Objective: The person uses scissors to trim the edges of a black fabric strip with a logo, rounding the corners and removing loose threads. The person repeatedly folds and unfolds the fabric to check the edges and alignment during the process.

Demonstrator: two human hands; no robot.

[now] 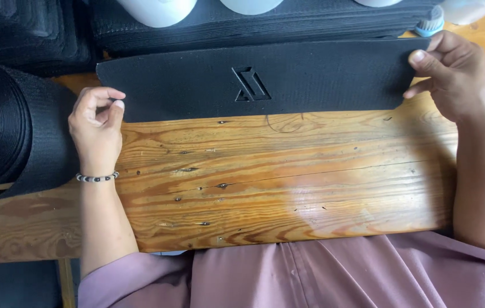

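Hands pinching black panel [254,80] ends, left hand [95,122], right hand [453,74], right fingertips hidden behind panel

Looks like a small craft workshop. Scarred, varnished wooden surface [288,182] pocked with nail holes and cracks. Big roll of black webbing [3,125] at the left edge, stacked black foam or fabric sheets [265,25] behind, white spools [157,8] along the back, one cut black panel [254,80] with an embossed emblem.
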